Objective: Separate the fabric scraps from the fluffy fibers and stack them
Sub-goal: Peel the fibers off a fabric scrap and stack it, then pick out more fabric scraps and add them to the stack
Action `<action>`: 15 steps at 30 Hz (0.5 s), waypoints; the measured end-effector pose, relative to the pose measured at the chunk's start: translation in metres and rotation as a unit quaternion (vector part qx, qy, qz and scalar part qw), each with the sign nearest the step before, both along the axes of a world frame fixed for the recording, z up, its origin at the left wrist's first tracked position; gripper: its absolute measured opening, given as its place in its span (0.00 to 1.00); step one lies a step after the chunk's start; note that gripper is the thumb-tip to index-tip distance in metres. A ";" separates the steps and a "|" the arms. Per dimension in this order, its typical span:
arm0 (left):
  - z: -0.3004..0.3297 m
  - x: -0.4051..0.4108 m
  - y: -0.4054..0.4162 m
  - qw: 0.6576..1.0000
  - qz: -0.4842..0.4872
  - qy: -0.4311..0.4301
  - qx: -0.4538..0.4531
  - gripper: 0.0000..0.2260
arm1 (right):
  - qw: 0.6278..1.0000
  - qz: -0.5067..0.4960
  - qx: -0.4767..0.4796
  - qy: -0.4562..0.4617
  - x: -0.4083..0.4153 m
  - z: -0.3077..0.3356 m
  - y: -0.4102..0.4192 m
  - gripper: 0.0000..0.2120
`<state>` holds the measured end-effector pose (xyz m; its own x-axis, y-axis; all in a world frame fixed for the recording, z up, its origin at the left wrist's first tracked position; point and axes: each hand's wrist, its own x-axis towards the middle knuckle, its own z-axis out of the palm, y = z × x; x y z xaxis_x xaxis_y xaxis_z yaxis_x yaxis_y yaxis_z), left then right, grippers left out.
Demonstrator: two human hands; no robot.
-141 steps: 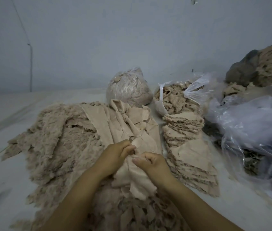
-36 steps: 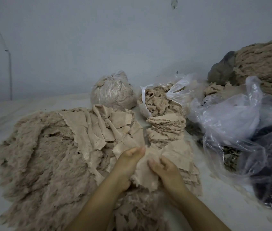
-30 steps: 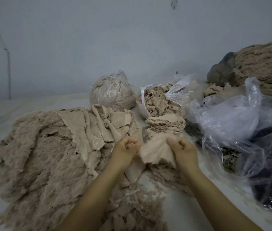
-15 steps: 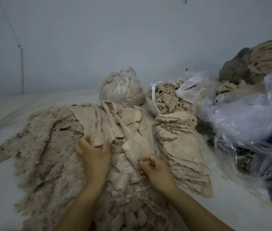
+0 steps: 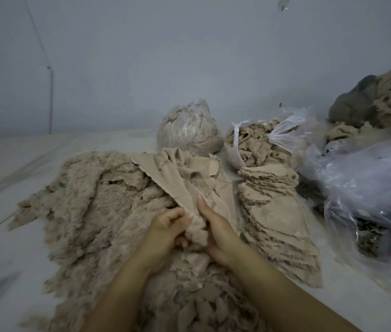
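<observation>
Left hand (image 5: 165,226) pinches scrap (image 5: 195,230) atop fibers (image 5: 89,207); right hand (image 5: 216,226) cups it, fingertips hidden behind cloth. Stack (image 5: 278,212) right. Bags' (image 5: 362,178) contents blurred, edge cut off.

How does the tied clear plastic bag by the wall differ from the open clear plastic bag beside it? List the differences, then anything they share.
The tied clear plastic bag is knotted shut at the top; the open clear plastic bag gapes, its beige fluffy fibres exposed. The tied bag is rounded and taut; the open bag sags, its rim crumpled. Both are transparent, hold beige material and sit on the pale surface near the wall.
</observation>
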<state>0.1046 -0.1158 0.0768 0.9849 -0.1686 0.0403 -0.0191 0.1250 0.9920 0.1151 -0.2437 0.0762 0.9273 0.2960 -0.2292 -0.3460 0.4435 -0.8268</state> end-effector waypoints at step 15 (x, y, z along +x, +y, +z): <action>-0.011 0.011 -0.003 0.927 0.299 0.101 -0.203 0.12 | 0.972 -0.177 0.154 0.022 -0.007 -0.023 -0.023 0.03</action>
<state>0.1158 -0.1192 0.0660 0.8913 0.3991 -0.2152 -0.0242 0.5159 0.8563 0.1077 -0.2670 0.0529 0.9747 0.0215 -0.2224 -0.1592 0.7655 -0.6234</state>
